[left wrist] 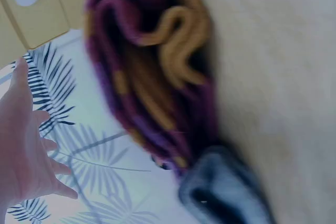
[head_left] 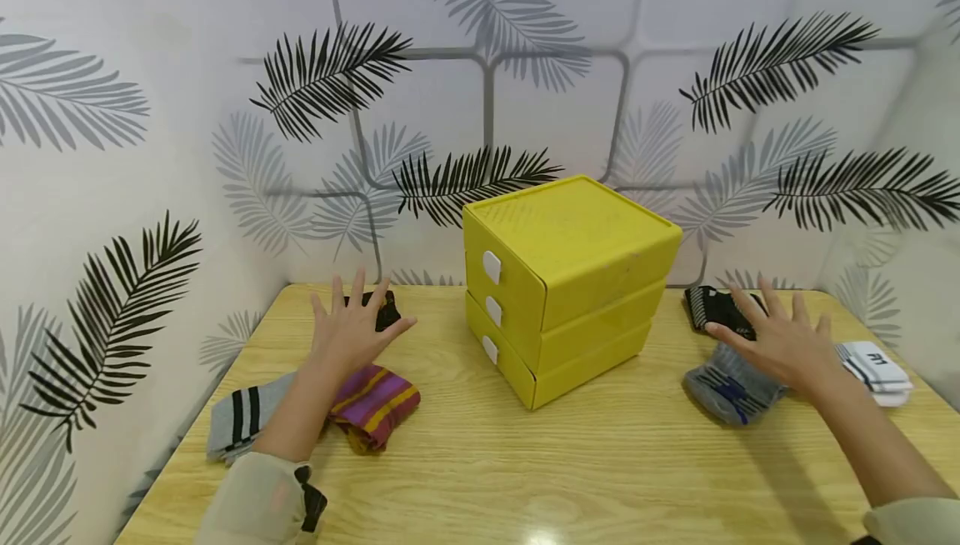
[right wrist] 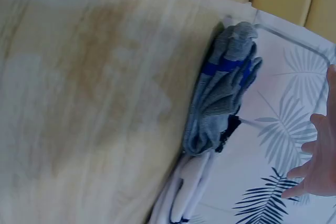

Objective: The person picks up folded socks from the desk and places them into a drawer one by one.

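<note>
Fingers spread, my left hand [head_left: 347,337] hovers over several folded socks on the left of the table. Under and beside it lie a purple and orange striped sock [head_left: 378,403], a grey sock with black stripes [head_left: 243,416] and a black sock [head_left: 387,312], partly hidden by the fingers. My right hand [head_left: 798,345], also spread and holding nothing, is above the socks on the right. A grey and blue sock [head_left: 727,387], a black sock with pale stripes [head_left: 708,307] and a white sock with black stripes [head_left: 877,370] lie around it.
A yellow three-drawer box [head_left: 573,278] with white pull tabs stands at the back middle of the wooden table [head_left: 555,470], turned at an angle. Its drawers look closed. Behind the table hangs a white leaf-patterned backdrop [head_left: 420,95].
</note>
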The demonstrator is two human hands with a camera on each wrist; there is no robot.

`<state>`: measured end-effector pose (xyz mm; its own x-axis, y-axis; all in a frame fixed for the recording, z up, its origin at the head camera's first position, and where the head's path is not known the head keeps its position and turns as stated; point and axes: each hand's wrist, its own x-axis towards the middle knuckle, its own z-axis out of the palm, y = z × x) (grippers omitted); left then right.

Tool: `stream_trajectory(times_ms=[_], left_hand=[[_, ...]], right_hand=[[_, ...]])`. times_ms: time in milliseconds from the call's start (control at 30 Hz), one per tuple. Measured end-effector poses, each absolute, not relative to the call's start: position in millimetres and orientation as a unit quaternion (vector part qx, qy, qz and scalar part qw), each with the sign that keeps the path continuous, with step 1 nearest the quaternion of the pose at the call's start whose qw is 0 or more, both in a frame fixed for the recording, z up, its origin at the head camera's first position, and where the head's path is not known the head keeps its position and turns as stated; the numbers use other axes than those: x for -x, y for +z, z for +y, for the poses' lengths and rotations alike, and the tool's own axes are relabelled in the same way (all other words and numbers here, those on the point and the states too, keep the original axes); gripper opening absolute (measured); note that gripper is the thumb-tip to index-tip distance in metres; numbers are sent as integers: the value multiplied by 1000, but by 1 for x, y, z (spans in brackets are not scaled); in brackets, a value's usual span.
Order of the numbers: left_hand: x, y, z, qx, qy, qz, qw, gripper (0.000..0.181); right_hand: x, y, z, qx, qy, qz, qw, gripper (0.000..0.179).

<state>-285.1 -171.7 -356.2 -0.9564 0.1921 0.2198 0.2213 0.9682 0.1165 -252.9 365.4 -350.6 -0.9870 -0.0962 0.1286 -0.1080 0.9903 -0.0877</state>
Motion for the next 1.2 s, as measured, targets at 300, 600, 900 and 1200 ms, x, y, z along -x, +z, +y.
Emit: stream_trajectory(times_ms=[300,600,900,1200], left_hand=[[296,-306,-144,141,-54,-978,146,82],[307,-267,-95,283,-39,-941,180,84],[319,-280,-65,414,-44,-886,206,89],[326,-297,-61,446,-93,-842,290,87]], right_hand=[[249,-303,340,-85,29,-989,116,81],[238,-246,255,-190,15,-969,158,79],[235,-257,170,-292,-17,-937,190,73],[235,-266,148,-287,-33,-925,247,58]])
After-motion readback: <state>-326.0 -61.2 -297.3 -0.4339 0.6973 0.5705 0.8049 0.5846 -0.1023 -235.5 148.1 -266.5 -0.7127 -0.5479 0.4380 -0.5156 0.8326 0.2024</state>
